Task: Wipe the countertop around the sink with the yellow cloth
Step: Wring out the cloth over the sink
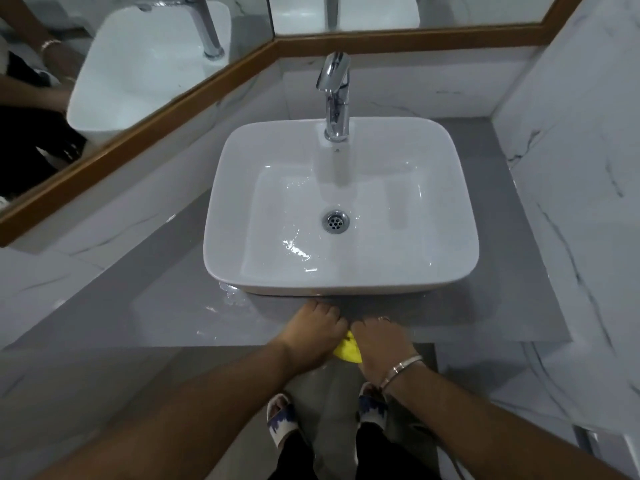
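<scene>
A white rectangular basin (pixel 460 202) stands on the grey countertop (pixel 166 306), wet inside, with a chrome drain. Both my hands are at the counter's front edge, just in front of the basin. My left hand (pixel 311 332) and my right hand (pixel 381 341) are side by side, fingers curled, both closed on the yellow cloth (pixel 348 351). Only a small bunched part of the cloth shows between and below the hands. A silver bangle is on my right wrist.
A chrome tap (pixel 335 95) rises at the basin's back. Water lies on the counter by the basin's front left corner (pixel 230 292). A wood-framed mirror (pixel 145 53) runs along the back and left. A marble wall (pixel 588 168) closes the right side. My sandalled feet stand below.
</scene>
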Motion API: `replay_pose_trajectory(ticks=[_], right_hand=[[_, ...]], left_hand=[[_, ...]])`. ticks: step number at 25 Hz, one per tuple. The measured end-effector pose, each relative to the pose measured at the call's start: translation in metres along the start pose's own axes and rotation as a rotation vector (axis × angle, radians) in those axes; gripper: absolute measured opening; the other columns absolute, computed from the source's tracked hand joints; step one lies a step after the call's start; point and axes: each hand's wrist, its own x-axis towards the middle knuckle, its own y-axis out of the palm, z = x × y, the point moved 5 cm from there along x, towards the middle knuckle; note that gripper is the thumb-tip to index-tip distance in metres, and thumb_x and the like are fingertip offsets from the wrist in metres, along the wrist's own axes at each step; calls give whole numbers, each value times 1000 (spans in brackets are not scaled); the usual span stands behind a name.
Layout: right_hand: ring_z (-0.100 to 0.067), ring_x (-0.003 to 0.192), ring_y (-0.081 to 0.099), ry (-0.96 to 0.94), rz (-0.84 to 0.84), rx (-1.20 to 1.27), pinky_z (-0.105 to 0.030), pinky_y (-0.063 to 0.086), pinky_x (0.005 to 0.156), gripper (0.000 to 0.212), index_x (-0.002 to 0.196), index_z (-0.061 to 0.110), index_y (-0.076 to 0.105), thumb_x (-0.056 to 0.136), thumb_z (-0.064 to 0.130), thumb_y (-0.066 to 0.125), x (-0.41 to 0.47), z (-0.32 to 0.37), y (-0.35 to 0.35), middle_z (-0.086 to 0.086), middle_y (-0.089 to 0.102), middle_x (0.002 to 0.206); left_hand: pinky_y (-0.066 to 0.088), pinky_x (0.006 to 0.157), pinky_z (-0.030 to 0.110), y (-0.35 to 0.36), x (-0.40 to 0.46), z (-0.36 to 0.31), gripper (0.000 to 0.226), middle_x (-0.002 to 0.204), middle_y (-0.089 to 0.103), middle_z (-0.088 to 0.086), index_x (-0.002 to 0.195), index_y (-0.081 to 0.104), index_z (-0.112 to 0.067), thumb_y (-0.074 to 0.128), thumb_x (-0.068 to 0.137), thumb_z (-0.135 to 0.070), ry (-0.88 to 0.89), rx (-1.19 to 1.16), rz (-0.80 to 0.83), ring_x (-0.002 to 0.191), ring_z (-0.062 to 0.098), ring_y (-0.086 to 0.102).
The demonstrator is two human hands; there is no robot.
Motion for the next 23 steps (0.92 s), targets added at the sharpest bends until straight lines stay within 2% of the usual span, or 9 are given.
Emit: replay_pose_trajectory(ticks=[4,7,10,12,15,17,19,20,23], right_hand=[[-28,93,62,-54,144,322,-33,46,73,42,106,18,50,71,35,66,-7,-16,-80,-3,64,102],[-14,86,63,-96,464,559,-28,52,78,54,98,27,60,55,55,77,15,-20,-144,7,67,95],[-6,74,63,-27,483,706,-25,51,69,31,80,27,65,62,49,77,47,-26,-191,12,68,79],[-13,70,64,74,407,782,-25,51,63,19,76,23,65,66,33,76,69,-34,-204,6,67,75],[-25,90,70,142,440,969,-42,57,86,37,91,9,70,58,23,75,95,-28,-208,-8,75,96],[-25,82,71,183,510,1045,-43,58,82,29,91,-1,67,67,15,72,104,-20,-209,-11,75,90],[-23,65,67,284,514,1086,-36,60,65,17,86,1,64,77,14,70,111,-15,-208,-8,70,72],[-22,61,64,343,486,1014,-31,58,60,17,81,5,64,77,19,71,115,-14,-208,-6,66,68],[-22,59,57,395,545,495,-26,51,62,19,64,17,61,74,32,66,125,-10,-207,-4,59,67]], left_hand=[[33,50,29,-73,-13,15,41,79,58,3,88,53,-20,73,58,-38,-67,-101,-192,59,26,57],[30,46,28,-137,-9,36,35,74,59,1,87,53,-21,73,63,-38,-79,-31,-330,55,25,58],[39,49,30,-192,-4,75,26,74,63,2,84,58,-20,70,66,-34,-72,110,-454,59,28,61],[47,65,37,-207,-3,99,21,83,66,3,92,61,-19,65,72,-25,-94,203,-517,74,30,64],[43,102,48,-201,2,128,30,88,65,3,98,60,-17,54,69,-10,-202,288,-541,93,29,62],[47,97,46,-192,11,147,25,77,60,5,89,58,-16,57,65,-9,-222,248,-524,78,29,60],[49,70,36,-181,23,163,23,70,58,6,82,53,-15,66,64,-8,-189,220,-457,63,28,58],[42,61,33,-176,28,169,22,74,60,7,84,53,-14,68,68,-11,-188,165,-367,65,29,59],[38,61,32,-161,42,177,16,90,65,4,95,59,-15,61,82,-24,-209,-17,-87,79,29,64]])
